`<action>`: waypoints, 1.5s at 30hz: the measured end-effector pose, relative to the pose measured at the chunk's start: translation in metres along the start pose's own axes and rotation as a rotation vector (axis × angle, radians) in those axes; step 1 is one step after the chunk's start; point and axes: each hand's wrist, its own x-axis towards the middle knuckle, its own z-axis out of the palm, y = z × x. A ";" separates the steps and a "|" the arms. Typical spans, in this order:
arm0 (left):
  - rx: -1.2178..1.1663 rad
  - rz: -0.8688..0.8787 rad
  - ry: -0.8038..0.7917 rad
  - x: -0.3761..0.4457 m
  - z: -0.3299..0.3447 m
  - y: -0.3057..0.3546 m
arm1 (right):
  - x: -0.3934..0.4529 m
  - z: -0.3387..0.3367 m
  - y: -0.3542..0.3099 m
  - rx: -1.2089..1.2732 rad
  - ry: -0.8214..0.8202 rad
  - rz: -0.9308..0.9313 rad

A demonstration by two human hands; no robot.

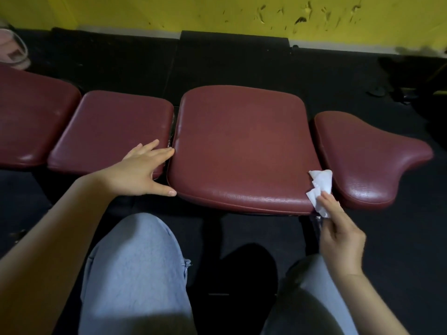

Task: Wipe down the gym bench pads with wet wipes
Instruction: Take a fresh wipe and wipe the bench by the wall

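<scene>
Right hand [338,234] pinches a crumpled white wet wipe [320,189] between thumb and fingers, holding it at the near right corner of the large middle pad [242,146], over the gap toward the curved end pad [370,155]. Left hand [142,169] lies flat with its fingers spread and straight, holding nothing, pressed on the near right corner of the second pad [113,131]; its fingertips reach the gap beside the middle pad and its thumb points toward that pad's near left corner.

Going by size, the bench runs as four maroon pads in a row: a far-left pad [31,117] cut off by the frame edge, the second pad, the large middle pad, then the curved end pad. Beneath them lies dark flooring [242,64], with a scuffed yellow wall [169,10] behind. The person's knees in pale grey trousers [137,269] fill the near edge.

As for progress, my guess is that the wiping is somewhere in the middle. The middle pad looks duller across its centre and glossy along its near edge, but I cannot tell wet from dry. The wipe sits at this pad's edge, so the end pad may well be left to do; nothing shows whether the two left pads are finished.

No brand, label or legible writing shows on the pads, wipe or wall.
</scene>
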 end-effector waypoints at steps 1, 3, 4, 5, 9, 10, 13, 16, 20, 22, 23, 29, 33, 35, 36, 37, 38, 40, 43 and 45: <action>-0.009 0.009 0.000 -0.001 0.000 -0.001 | -0.002 0.010 -0.013 -0.001 0.036 -0.023; -0.008 0.033 0.018 -0.001 0.001 -0.003 | -0.003 0.034 -0.048 -0.002 0.008 -0.207; -0.003 0.039 0.026 -0.001 0.002 -0.004 | -0.002 0.049 -0.067 0.018 -0.052 -0.325; 0.002 0.042 0.028 0.000 0.002 -0.005 | 0.000 0.062 -0.083 0.038 -0.138 -0.442; 0.004 0.045 0.026 -0.001 0.002 -0.003 | 0.016 0.072 -0.093 0.044 -0.392 -0.707; -0.002 0.044 0.028 -0.001 0.002 -0.003 | 0.020 0.061 -0.079 0.034 -0.381 -0.682; -0.020 0.040 0.037 -0.001 0.002 -0.002 | 0.021 0.013 -0.028 -0.074 -0.186 -0.449; -0.011 0.020 0.039 -0.001 0.003 0.000 | 0.014 -0.023 -0.001 -0.145 -0.097 -0.151; -0.022 0.021 0.024 0.001 0.001 0.003 | 0.026 -0.032 -0.014 -0.109 -0.150 0.007; -0.031 0.017 0.014 0.002 -0.001 0.003 | 0.038 -0.029 -0.032 -0.031 -0.212 -0.018; -0.033 0.015 0.008 0.002 -0.002 0.002 | 0.044 -0.024 -0.042 0.021 -0.267 -0.046; -0.036 -0.013 -0.007 -0.001 -0.003 0.005 | 0.079 0.022 -0.090 0.059 -0.645 -0.200; -0.040 -0.024 0.000 -0.001 -0.002 0.006 | 0.098 0.025 -0.081 -0.195 -0.618 -0.137; -0.046 -0.025 0.004 0.000 -0.002 0.005 | 0.088 0.030 -0.088 -0.120 -0.525 -0.211; -0.047 -0.023 0.005 0.000 -0.002 0.005 | 0.080 0.035 -0.095 -0.068 -0.505 -0.279; -0.048 -0.021 0.005 -0.001 -0.003 0.006 | 0.073 0.042 -0.105 -0.007 -0.518 -0.368; -0.048 -0.018 0.005 -0.002 -0.004 0.006 | 0.067 0.051 -0.118 0.054 -0.578 -0.464; -0.049 -0.006 0.011 -0.003 -0.006 0.006 | 0.060 0.074 -0.146 0.124 -0.761 -0.672; -0.063 0.016 0.031 -0.002 -0.006 0.002 | 0.079 0.120 -0.186 0.120 -0.873 -0.887; -0.091 0.026 0.069 -0.001 -0.005 -0.002 | 0.110 0.155 -0.199 0.066 -0.849 -0.894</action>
